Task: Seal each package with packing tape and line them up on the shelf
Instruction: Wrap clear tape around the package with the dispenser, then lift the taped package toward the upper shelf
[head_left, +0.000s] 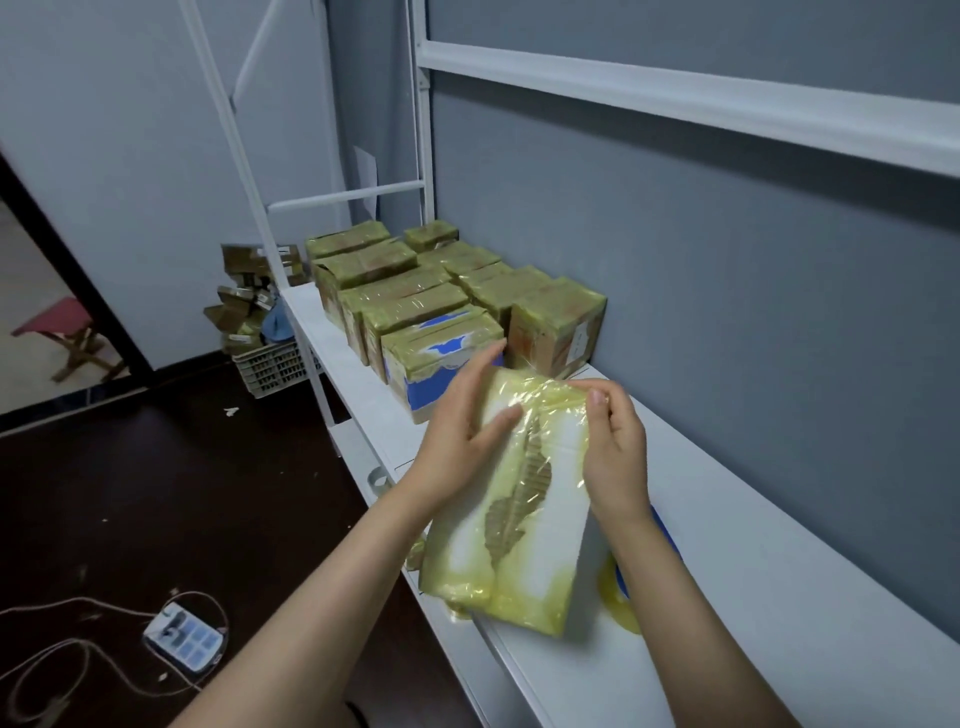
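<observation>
A white package wrapped in yellowish clear tape, with a torn brown strip down its middle, stands tilted on the white shelf. My left hand lies against its left face with straight fingers, thumb across the front. My right hand grips its upper right corner, fingers curled over the taped edge. A roll of yellowish tape with a blue core lies on the shelf behind the package, partly hidden by my right forearm. Several taped packages stand in two rows at the shelf's far end.
A grey wall backs the shelf, with a white upper rail overhead. On the dark floor at left lie a white power strip with cables and a crate piled with cardboard boxes. A red stool stands beyond the doorway.
</observation>
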